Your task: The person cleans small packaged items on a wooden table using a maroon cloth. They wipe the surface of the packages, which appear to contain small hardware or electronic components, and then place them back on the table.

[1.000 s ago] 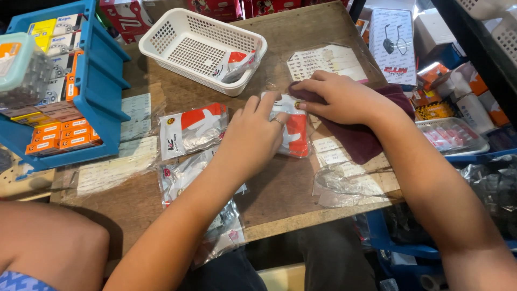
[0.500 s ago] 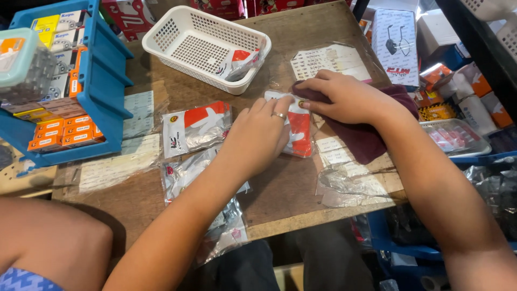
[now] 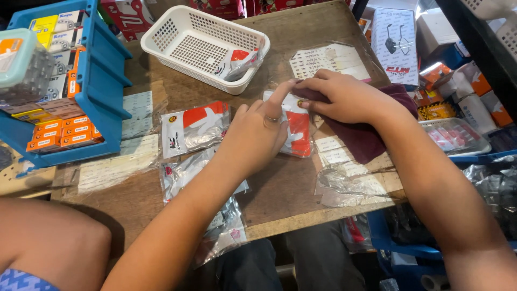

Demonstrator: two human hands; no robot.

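Observation:
A red and white plastic packet (image 3: 299, 131) lies flat on the wooden table (image 3: 291, 24). My left hand (image 3: 257, 137) rests on its left half and presses it down, with the ringed index finger stretched toward the packet's top edge. My right hand (image 3: 347, 97) lies over a maroon cloth (image 3: 366, 137) beside the packet and grips it. Its fingertips meet my left index finger at the packet's top. The left part of the packet is hidden under my palm.
A white mesh basket (image 3: 177, 24) at the back holds one similar packet (image 3: 239, 60). More packets (image 3: 194, 126) lie to the left and toward the front edge. A blue bin (image 3: 105, 81) of small boxes stands far left. Label sheets (image 3: 328, 58) and clear bags (image 3: 350, 186) lie on the right.
My left hand has slid a little left off the packet, showing more of its red face, and its index finger now reaches the top edge. My right hand stays on the cloth.

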